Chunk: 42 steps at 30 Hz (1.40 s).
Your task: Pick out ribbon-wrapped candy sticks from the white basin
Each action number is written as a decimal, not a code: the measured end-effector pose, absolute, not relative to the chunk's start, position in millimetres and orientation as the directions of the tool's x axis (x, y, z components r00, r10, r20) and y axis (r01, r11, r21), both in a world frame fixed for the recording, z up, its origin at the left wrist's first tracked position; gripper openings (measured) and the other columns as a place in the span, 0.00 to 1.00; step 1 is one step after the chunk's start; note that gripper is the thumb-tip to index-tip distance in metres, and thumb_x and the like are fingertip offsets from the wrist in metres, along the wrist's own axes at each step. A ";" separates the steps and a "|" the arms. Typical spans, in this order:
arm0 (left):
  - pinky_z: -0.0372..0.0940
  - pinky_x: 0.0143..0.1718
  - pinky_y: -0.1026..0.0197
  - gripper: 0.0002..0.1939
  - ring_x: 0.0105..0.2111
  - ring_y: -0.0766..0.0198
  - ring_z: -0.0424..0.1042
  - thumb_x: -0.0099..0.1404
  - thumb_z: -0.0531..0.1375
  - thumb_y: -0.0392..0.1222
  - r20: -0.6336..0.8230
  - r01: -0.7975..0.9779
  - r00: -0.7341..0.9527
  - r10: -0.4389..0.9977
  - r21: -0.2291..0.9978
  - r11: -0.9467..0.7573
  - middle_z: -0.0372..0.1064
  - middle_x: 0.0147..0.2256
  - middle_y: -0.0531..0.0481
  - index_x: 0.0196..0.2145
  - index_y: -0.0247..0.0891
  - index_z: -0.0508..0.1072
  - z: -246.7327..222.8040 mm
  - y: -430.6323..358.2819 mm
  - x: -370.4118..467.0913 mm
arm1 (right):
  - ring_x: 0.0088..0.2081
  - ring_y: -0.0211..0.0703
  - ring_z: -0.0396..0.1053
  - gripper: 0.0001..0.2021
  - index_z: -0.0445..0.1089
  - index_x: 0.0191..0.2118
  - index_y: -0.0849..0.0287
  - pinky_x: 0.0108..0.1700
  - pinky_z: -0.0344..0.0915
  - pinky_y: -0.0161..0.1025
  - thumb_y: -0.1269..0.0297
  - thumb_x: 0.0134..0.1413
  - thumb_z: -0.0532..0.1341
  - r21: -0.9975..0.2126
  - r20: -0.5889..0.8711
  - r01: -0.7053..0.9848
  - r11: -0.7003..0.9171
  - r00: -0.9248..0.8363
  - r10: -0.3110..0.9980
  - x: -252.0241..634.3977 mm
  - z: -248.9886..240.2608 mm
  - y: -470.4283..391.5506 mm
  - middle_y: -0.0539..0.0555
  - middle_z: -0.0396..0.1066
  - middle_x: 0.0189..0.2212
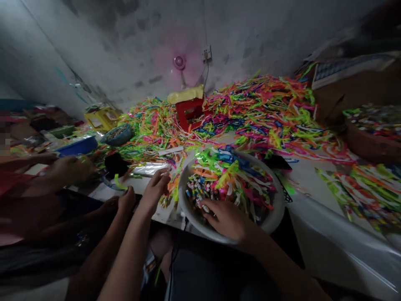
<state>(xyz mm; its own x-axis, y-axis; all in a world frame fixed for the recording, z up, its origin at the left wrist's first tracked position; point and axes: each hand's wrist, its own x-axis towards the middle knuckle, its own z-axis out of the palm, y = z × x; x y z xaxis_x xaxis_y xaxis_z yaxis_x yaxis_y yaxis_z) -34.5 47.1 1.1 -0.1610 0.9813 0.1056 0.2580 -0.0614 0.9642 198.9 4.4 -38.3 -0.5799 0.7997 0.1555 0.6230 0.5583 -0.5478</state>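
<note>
A grey basin (pixel 184 196) stands in front of me with bright plastic strips (pixel 232 171) and many small printed cylindrical pieces (pixel 197 188) in it. My right hand (pixel 227 217) reaches over the near rim. Its thumb and forefinger close around one small printed piece (pixel 205 208) at the basin's left side. Left of the basin, my left hand (pixel 156 188) is raised above the table edge with its fingers bent together. Whatever its fingertips may hold is too small to make out. Loose strips (pixel 169 196) lie between that hand and the basin.
Heaped coloured strips (pixel 263 108) cover the back, around a red stool (pixel 191 113). A co-worker's hand (pixel 127 198) is close on my left. Blue bowls (pixel 78 145) stand beyond it. A dark phone (pixel 278 163) lies behind the basin; a fan (pixel 179 62) hangs on the wall.
</note>
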 end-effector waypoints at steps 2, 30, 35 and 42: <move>0.55 0.18 0.69 0.24 0.16 0.74 0.53 0.54 0.59 0.55 0.047 0.175 -0.248 0.968 0.985 -0.003 0.55 0.22 0.59 0.44 0.37 0.67 -12.9 29.2 -48.7 | 0.46 0.46 0.69 0.18 0.64 0.53 0.56 0.46 0.61 0.37 0.67 0.57 0.54 -0.560 0.139 0.611 0.559 -0.596 0.791 198.6 -38.4 4.4 0.56 0.71 0.45; 0.68 0.37 0.57 0.14 0.38 0.58 0.70 0.64 0.55 0.45 0.067 0.320 0.068 0.995 0.944 -0.085 0.69 0.40 0.50 0.40 0.31 0.71 -87.5 150.5 -33.5 | 0.46 0.50 0.70 0.17 0.66 0.50 0.57 0.48 0.65 0.47 0.62 0.58 0.50 -0.481 0.059 0.699 0.529 -0.576 0.815 198.2 -59.4 15.9 0.57 0.71 0.46; 0.67 0.40 0.54 0.15 0.39 0.61 0.70 0.66 0.52 0.44 0.150 0.310 0.066 0.986 0.937 -0.163 0.68 0.42 0.44 0.45 0.33 0.68 -74.6 157.8 -43.1 | 0.46 0.49 0.69 0.16 0.66 0.49 0.57 0.48 0.64 0.46 0.66 0.57 0.51 -0.505 0.014 0.699 0.505 -0.579 0.815 194.3 -44.7 10.6 0.57 0.71 0.45; 0.61 0.48 0.58 0.19 0.46 0.57 0.67 0.56 0.61 0.43 0.302 0.394 0.416 0.858 0.790 -0.469 0.69 0.47 0.44 0.46 0.39 0.72 -37.3 145.8 -19.8 | 0.46 0.48 0.69 0.19 0.61 0.55 0.59 0.48 0.64 0.45 0.67 0.58 0.51 -0.519 0.090 0.683 0.514 -0.554 0.827 194.0 -42.8 9.4 0.59 0.70 0.46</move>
